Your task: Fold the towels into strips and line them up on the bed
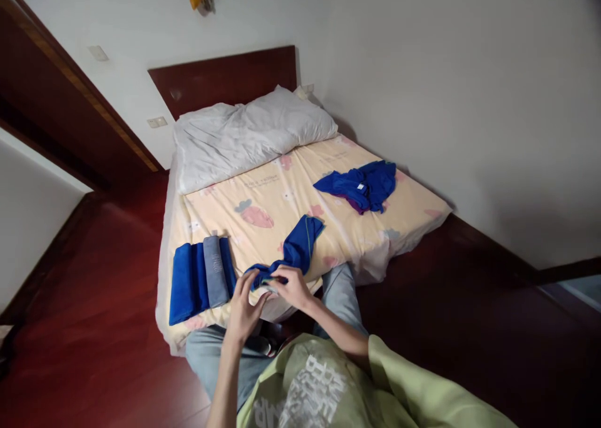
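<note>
Lying across the near edge of the bed [413, 212], the blue cloth [295, 249] is a soft, limp strip of matte fabric, folded lengthwise, with a thin pale line of trim running along one edge. Its far end rests flat on the sheet, angled toward the middle of the mattress; its near end is bunched and creased where both hands meet it. The right hand [291, 287] is closed on that bunched end, fingers curled over the fabric. The left hand [244, 309] is just beside it, fingers spread and bent, fingertips touching the cloth at the same end; whether it truly grips cannot be told.

Just left of the hands, a row of folded cloths [201, 281] sits on the sheet: neat long rectangles side by side, blue ones flanking a grey one. Farther off, toward the wall side, a crumpled blue garment [361, 186] lies in a loose heap, showing a small white label. The sheet is smooth pale yellow cotton printed with pink strawberry shapes. A rumpled white pillow [248, 134] rests against a dark glossy wooden headboard [225, 77]. The floor [94, 328] is polished reddish wood.
</note>
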The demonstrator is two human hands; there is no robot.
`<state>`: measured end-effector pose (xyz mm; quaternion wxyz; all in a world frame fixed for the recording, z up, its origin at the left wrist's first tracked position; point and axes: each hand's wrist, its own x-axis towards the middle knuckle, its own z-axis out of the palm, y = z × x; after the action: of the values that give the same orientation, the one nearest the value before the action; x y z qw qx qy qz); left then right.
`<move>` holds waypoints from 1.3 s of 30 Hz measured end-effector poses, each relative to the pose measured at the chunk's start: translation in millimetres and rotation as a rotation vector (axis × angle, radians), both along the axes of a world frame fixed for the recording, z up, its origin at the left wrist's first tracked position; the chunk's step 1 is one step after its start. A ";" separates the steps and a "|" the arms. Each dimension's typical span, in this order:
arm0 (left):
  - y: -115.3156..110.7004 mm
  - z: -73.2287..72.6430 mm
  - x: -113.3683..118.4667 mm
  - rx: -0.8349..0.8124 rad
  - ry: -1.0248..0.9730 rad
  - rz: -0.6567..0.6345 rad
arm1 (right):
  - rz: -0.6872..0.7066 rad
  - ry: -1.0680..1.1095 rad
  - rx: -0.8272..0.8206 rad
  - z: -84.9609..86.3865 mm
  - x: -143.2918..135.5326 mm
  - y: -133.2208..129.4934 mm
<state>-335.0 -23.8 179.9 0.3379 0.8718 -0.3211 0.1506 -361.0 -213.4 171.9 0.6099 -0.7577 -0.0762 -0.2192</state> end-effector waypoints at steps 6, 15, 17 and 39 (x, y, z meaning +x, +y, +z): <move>7.7 -15.5 -36.5 -0.056 -0.101 -0.009 | 0.147 -0.011 0.025 -32.4 -24.7 27.6; 66.7 8.2 -71.4 -0.316 -0.122 0.091 | 0.229 -0.106 -0.517 -91.5 3.2 -23.5; 81.1 13.6 -79.3 -0.377 -0.134 0.111 | 0.228 -0.038 -0.659 -111.6 15.2 -42.5; 112.3 48.5 -72.0 -0.610 -0.030 0.595 | -0.164 0.223 -0.735 -165.9 51.7 -186.1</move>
<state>-407.0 88.5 228.4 0.5174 0.7844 -0.0009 0.3422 -309.3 -399.5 6.0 0.2828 -0.9484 -0.0223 -0.1417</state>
